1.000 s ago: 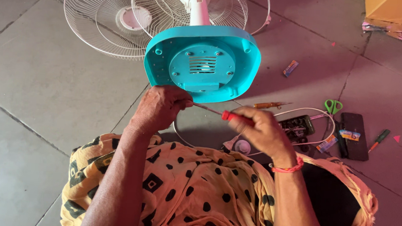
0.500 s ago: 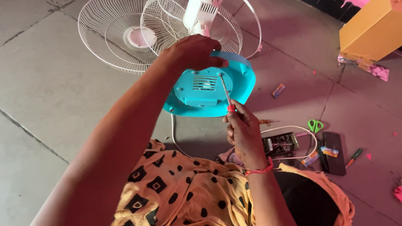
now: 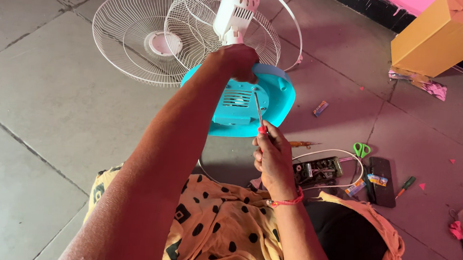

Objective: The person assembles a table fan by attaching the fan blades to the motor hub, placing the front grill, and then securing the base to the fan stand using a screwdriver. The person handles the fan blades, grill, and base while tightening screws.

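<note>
A: Entry, head view. Where do your hands stand?

B: Your left hand (image 3: 235, 59) is clamped over the top edge of the turquoise fan base (image 3: 274, 98), steadying it on edge near the frame centre, toward 12 o'clock from your lap. Your right hand (image 3: 270, 157) is clenched round the red handle of the screwdriver (image 3: 258, 111).

A: Orientation of the tool?

B: Long axis runs from your fist at 6 o'clock up toward 11–12 o'clock. The tip points away from you, into the underside plate of the base, just right of the vent slots. It looks seated at a screw there; the head itself is too small to confirm.

A: Progress?

B: Judged early. The underside plate sits on the base, unopened, and no loose screws can be made out on the floor. You have this screw in hand; any others on the plate remain.

A: Surroundings?

B: White wire fan guard (image 3: 140, 34) flat on the tiles at 10 o'clock, the motor housing (image 3: 235, 11) at 12. At 3 o'clock: green scissors (image 3: 361, 149), a dark phone (image 3: 384, 181), a second small screwdriver (image 3: 405, 185), and a white cord (image 3: 344, 154) looping round an opened electrical part (image 3: 318, 170). Yellow box (image 3: 439, 36) at 1–2 o'clock.
</note>
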